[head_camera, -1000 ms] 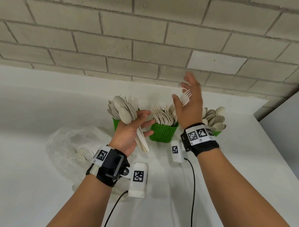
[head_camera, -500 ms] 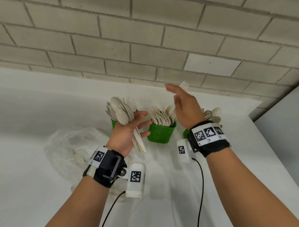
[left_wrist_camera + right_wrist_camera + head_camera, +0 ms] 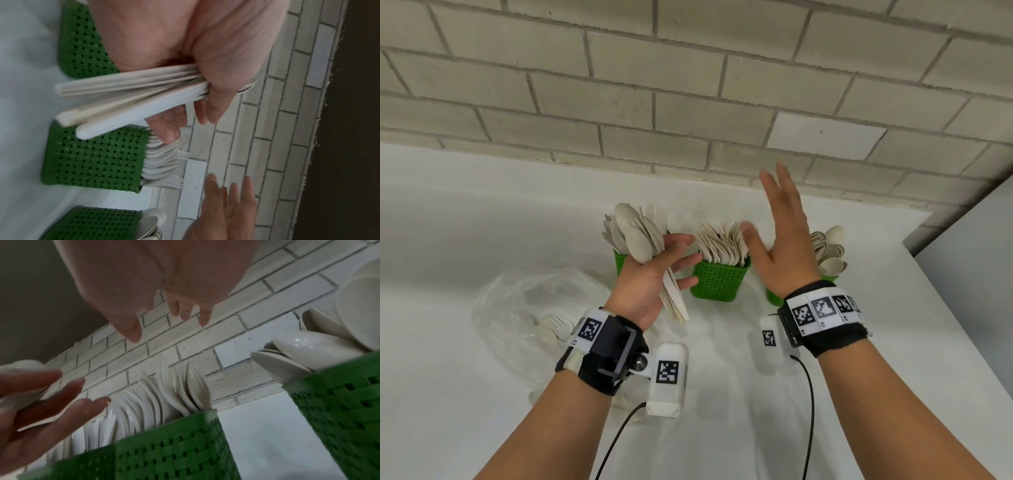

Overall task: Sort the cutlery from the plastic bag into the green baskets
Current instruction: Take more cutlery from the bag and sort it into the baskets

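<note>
Three green baskets stand in a row at the back of the white table: the left basket (image 3: 621, 265) half hidden by my left hand, the middle basket (image 3: 719, 282) full of forks, the right basket (image 3: 774, 298) with spoons. My left hand (image 3: 674, 260) grips a bundle of beige cutlery (image 3: 637, 236), spoon bowls up and handles (image 3: 127, 97) fanning out below the palm. My right hand (image 3: 774, 219) hovers between the middle and right baskets with fingers spread, holding nothing. The clear plastic bag (image 3: 524, 308) lies at the left with forks (image 3: 554, 323) inside.
A grey brick wall (image 3: 688, 102) runs close behind the baskets. The table's right edge (image 3: 945, 308) lies just beyond the right basket. Black cables (image 3: 810, 394) hang from both wrist units over the near table.
The fork that my right hand held up earlier is gone from it, and that hand now has its fingers spread. My left hand keeps its bundle in place.
</note>
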